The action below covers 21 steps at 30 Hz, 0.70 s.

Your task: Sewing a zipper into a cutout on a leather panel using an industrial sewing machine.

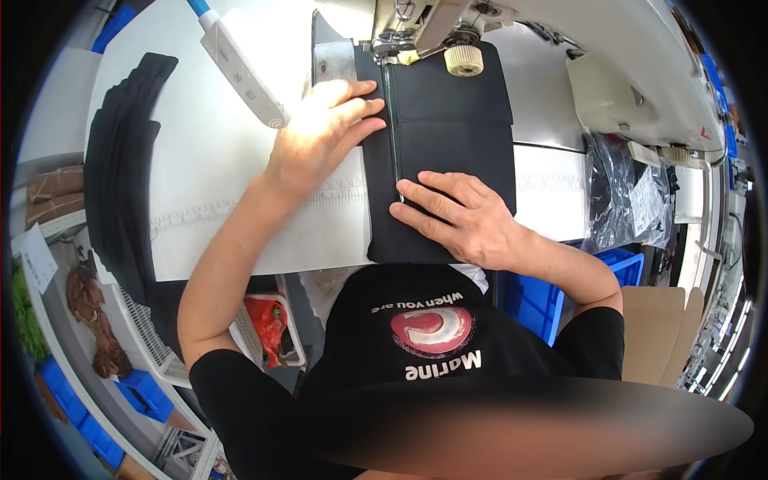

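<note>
A black fabric panel (452, 148) with a long dark zipper (393, 140) down its left part lies under the sewing machine's presser foot (388, 59). My left hand (324, 128) is left of the zipper near the foot, fingertips resting on the fabric and fingers apart. My right hand (456, 216) lies open on the lower part of the panel, fingers stretched toward the zipper pull. A metal plate (334, 60) stands just left of the foot.
Black fabric strips (116, 152) lie on the white table (208, 160) at left. A white control unit (236, 68) hangs above. Bagged material (608, 192) lies at right. A blue crate (528, 304), cardboard (656, 328) and a basket of red items (264, 320) are below.
</note>
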### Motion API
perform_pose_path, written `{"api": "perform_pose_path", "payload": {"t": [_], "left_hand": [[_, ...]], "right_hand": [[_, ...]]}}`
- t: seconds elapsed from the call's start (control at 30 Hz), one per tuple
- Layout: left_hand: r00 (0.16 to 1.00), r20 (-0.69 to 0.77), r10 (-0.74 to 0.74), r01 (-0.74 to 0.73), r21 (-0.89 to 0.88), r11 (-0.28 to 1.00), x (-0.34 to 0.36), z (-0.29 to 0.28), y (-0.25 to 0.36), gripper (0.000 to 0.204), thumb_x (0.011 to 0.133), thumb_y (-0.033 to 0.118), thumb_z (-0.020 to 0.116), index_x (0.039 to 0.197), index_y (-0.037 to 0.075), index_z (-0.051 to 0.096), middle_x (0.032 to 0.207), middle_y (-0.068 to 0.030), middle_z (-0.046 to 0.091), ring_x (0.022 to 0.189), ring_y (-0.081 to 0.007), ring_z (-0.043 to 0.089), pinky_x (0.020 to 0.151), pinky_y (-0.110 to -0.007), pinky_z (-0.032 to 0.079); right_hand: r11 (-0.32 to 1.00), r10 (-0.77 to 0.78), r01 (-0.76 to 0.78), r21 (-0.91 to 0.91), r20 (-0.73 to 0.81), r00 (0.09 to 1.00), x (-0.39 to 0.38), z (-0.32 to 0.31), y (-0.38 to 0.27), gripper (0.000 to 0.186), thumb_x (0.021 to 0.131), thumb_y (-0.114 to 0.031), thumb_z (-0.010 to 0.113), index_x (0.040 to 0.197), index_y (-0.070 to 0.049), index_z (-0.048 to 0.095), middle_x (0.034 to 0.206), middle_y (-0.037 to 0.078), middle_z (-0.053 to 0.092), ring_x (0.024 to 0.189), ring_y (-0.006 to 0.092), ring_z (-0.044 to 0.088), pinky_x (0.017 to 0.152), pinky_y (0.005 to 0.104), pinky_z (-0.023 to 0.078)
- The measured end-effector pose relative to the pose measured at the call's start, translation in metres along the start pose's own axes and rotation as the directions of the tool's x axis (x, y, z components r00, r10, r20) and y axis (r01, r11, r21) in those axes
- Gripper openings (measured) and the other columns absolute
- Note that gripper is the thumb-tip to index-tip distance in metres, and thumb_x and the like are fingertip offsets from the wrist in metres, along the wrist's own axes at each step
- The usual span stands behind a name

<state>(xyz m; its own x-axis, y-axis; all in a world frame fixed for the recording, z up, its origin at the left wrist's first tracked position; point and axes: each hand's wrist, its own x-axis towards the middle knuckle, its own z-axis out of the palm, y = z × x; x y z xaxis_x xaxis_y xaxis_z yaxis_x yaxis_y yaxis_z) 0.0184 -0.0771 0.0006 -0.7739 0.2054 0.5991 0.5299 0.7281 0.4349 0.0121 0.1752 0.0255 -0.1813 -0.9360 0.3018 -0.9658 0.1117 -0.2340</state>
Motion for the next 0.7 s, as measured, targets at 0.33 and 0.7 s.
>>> {"api": "perform_pose_path", "payload": {"t": [0.33, 0.7], "left_hand": [[0.998, 0.045, -0.034, 0.036, -0.05, 0.998, 0.005, -0.003, -0.004, 0.029, 0.075, 0.003, 0.075, 0.102, 0.001, 0.065, 0.105, -0.0107, 0.066, 0.096, -0.0265, 0.063, 0.08, -0.034, 0.053], [0.997, 0.078, 0.009, -0.033, 0.303, 0.952, 0.002, 0.001, 0.012, 0.039, 0.075, 0.02, 0.076, 0.107, 0.0, 0.066, 0.115, -0.0086, 0.065, 0.099, -0.0257, 0.061, 0.084, -0.033, 0.053]], "right_hand": [[1.0, -0.001, 0.001, 0.014, 0.006, 1.0, 0.002, -0.001, 0.01, 0.049, 0.074, -0.01, 0.064, 0.123, -0.009, 0.062, 0.13, 0.009, 0.056, 0.113, 0.0274, 0.055, 0.089, 0.0386, 0.047], [1.0, 0.006, -0.008, -0.024, -0.072, 0.997, 0.019, 0.003, 0.03, 0.046, 0.072, -0.008, 0.072, 0.117, -0.011, 0.065, 0.127, 0.007, 0.059, 0.111, 0.0253, 0.056, 0.088, 0.0367, 0.048]]}}
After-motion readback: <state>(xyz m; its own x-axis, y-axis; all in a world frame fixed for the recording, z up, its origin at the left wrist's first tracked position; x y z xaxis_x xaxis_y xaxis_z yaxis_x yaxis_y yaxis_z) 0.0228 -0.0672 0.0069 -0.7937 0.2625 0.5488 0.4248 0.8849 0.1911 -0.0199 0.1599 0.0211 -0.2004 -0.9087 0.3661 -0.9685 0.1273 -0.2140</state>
